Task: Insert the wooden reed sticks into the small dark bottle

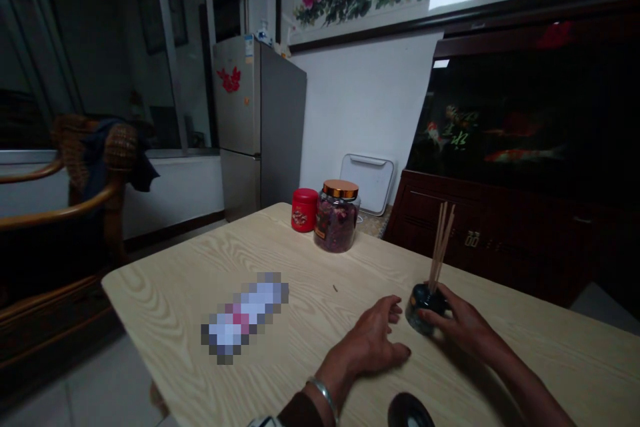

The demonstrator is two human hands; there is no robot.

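Standing at the far left is a wooden chair (60,213) with cloth draped over its back, and behind it a grey fridge (255,127). On the pale wood desk (165,287) a pixelated oblong object (245,317) lies flat; what it is cannot be told. Near the far edge a red tin (304,209) with its lid on stands just beside a glass jar (337,217), copper-lidded and nearly full of dried reddish petals. Closer in, the left hand (373,343) rests palm down on the desk, fingers spread wide and holding nothing, its fingertips near a small dark pot (425,307). That pot stands upright on the desk with several thin sticks (441,243) leaning out of it. The right hand (465,323) has its fingers curled around the pot's right side. Behind is a dark fish tank (530,120).
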